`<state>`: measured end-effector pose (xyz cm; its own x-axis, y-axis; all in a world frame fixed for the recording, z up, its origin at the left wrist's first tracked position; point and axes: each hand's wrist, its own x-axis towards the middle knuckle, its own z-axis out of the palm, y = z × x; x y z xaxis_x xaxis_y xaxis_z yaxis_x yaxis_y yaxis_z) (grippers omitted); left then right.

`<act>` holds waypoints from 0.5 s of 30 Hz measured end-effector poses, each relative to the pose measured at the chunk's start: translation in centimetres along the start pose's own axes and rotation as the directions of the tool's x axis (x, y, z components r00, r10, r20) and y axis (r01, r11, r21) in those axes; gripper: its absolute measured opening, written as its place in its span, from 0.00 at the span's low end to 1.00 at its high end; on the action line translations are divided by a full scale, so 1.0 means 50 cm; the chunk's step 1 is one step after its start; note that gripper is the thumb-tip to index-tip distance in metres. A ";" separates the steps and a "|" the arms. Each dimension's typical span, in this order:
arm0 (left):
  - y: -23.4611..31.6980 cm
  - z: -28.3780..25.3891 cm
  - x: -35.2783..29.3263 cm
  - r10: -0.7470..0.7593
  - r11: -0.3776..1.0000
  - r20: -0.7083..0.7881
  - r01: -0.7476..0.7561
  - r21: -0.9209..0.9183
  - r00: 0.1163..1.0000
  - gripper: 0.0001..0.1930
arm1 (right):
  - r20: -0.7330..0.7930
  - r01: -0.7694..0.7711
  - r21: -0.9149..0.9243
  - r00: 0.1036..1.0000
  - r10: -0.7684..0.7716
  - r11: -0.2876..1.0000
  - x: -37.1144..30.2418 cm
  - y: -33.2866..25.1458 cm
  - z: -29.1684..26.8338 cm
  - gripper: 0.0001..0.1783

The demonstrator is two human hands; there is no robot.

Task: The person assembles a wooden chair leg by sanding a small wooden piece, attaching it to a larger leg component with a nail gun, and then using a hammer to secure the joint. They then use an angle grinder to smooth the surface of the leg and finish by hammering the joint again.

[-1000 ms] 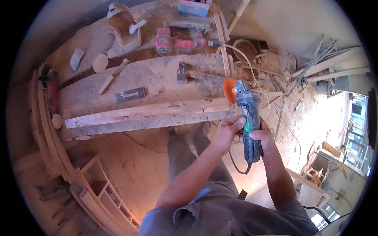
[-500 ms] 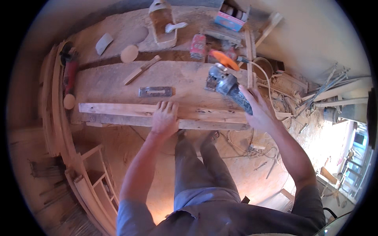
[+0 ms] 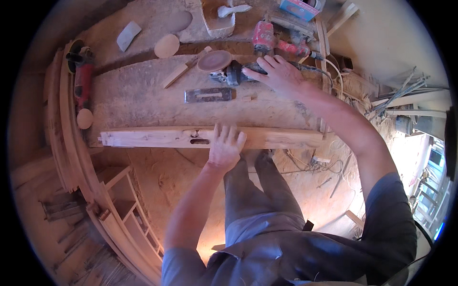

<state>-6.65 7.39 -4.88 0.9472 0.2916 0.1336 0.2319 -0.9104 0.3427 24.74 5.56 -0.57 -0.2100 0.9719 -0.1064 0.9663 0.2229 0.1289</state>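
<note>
**On the Counter: Grinder Under One Hand, Plank Under the Other**

Toward the counter's far side, right hand laid over a dark angle grinder, fingers curled loosely across its body, sanding disc pointing left and lying flat above the dusty surface. Whether gripped tight or merely resting on top, cannot tell. Along the counter's near edge, a long wooden plank lying crosswise, with a slot cut near its middle. Left hand pressed flat on that plank just right of the slot, fingers spread and pointing away from the body, holding nothing.

Between plank and grinder, a grey metal plate lying flat on the counter. Left of the grinder's disc, a slim wooden stick set at an angle. Beyond it, a round wooden disc and a pale sanding block. At the far left edge, a red power tool lying lengthwise, with a small wooden ball just below it. Behind the grinder, another red tool and a wooden tray holding a pale object. Below the counter on the left, curved wooden frames leaning on the sawdust-covered floor.
</note>
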 end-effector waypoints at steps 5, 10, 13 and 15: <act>-0.021 -0.003 0.005 0.019 0.995 -0.055 -0.025 -0.093 0.998 0.24 | -0.062 0.103 -0.030 0.993 -0.105 0.994 -0.007 0.015 0.007 0.43; -0.036 -0.032 0.039 0.006 0.984 0.111 0.014 -0.176 0.994 0.34 | -0.080 -0.032 0.123 0.996 0.042 0.992 0.007 0.040 0.040 0.41; -0.038 -0.047 0.070 0.032 0.978 0.215 0.014 -0.208 0.976 0.34 | -0.012 -0.188 0.096 0.982 0.190 0.977 0.023 0.039 0.045 0.34; -0.032 -0.041 0.085 0.047 0.979 0.196 -0.006 -0.204 0.980 0.35 | -0.048 -0.220 0.180 0.972 0.232 0.959 0.029 0.036 0.048 0.32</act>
<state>-3.46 10.69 -2.96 0.9821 0.1852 -0.0348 0.1758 -0.8332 0.5243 26.52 7.21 -2.84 0.0130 0.9996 -0.0263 0.9994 -0.0138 -0.0306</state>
